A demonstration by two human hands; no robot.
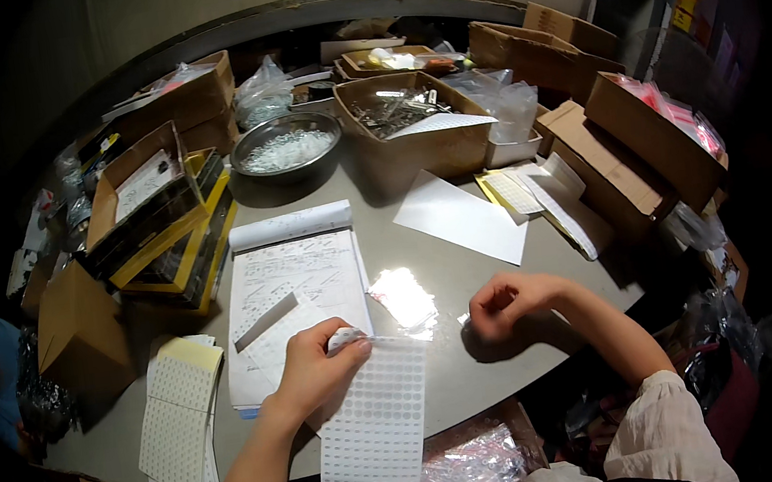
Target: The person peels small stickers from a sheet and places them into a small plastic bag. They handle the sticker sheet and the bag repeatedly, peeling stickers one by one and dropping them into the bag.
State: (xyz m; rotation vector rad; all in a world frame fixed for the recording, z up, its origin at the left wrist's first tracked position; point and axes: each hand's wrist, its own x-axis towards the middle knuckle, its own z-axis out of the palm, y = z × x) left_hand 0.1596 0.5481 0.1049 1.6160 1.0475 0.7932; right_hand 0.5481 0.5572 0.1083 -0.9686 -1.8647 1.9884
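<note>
My left hand [313,366] pinches the curled top edge of a white sheet of small round stickers [378,425] that hangs over the near edge of the grey table [478,364]. My right hand [507,301] rests on the table to the right, fingers curled together over something too small to make out. Between the two hands lies a small clear plastic bag [403,297] catching the light. An open notepad with writing [296,291] lies just behind my left hand.
A stack of sticker sheets [176,416] lies at the left. Behind are a metal bowl of white bits [286,147], a cardboard box of metal parts [411,127], yellow-and-black boxes [168,234], loose white paper [460,217] and more cartons [626,154]. A bubble-wrap bag [462,468] sits in my lap.
</note>
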